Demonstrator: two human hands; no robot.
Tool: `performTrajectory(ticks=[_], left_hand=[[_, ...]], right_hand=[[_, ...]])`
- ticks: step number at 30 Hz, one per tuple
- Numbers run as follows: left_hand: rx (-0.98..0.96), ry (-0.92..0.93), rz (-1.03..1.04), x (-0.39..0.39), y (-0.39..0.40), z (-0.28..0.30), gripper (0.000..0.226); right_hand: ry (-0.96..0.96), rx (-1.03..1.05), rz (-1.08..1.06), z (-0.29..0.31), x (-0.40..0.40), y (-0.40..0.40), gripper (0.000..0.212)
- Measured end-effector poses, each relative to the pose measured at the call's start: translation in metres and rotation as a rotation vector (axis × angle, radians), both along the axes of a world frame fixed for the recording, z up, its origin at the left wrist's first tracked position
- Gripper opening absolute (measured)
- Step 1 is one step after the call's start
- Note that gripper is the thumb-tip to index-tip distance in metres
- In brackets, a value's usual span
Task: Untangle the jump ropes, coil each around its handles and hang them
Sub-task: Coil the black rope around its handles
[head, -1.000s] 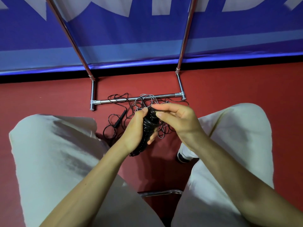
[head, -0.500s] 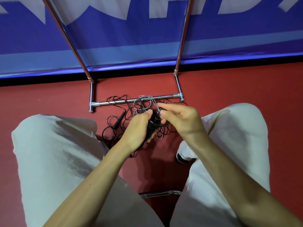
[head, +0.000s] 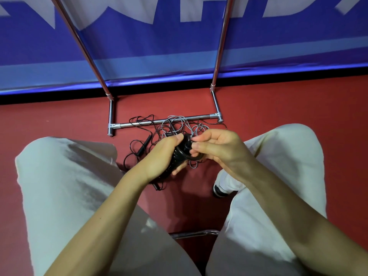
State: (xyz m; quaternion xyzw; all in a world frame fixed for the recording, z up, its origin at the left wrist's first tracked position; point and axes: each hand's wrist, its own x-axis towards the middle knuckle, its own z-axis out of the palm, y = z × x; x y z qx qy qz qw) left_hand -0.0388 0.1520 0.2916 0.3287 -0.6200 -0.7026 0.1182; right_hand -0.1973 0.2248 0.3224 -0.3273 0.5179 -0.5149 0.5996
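Observation:
My left hand (head: pixel 162 156) is closed around a pair of black jump rope handles (head: pixel 179 158) with black cord coiled tightly round them. My right hand (head: pixel 215 148) pinches a loop of that black cord (head: pixel 196 156) at the bundle's upper end. Below the hands, on the red floor, lies a tangle of grey rope (head: pixel 179 124) and thin black rope (head: pixel 139 120). A loose black handle (head: pixel 143 147) lies to the left of the bundle. Part of the tangle is hidden behind my hands.
A chrome rack (head: pixel 165 121) stands against the blue banner wall, its base bar crossing the tangle and two uprights (head: pixel 221 46) rising out of frame. My knees in pale trousers flank the hands. A white shoe (head: pixel 223 186) rests below my right hand. A chair rail (head: pixel 195 234) sits between my legs.
The bundle has tipped so less of it shows below my left hand. My right hand moved slightly down and now pinches a cord loop at the bundle's top.

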Motion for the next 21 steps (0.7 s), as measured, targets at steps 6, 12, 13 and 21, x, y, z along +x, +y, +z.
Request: performTrajectory(ticks=[6, 12, 13, 21], left_hand=[[-0.100, -0.106, -0.149, 0.009, -0.002, 0.004, 0.065], [-0.057, -0.015, -0.079, 0.006, 0.000, 0.004, 0.049], [-0.041, -0.007, -0.062, 0.006, 0.000, 0.004, 0.048], [-0.078, -0.111, 0.211, 0.005, -0.002, -0.002, 0.054]], right_hand=[[0.097, 0.023, 0.217, 0.003, -0.008, -0.004, 0.015], [-0.134, 0.164, 0.239, 0.006, -0.002, -0.010, 0.016], [-0.144, 0.169, 0.234, 0.006, -0.001, -0.011, 0.016], [0.231, -0.054, -0.062, -0.013, 0.016, -0.017, 0.017]])
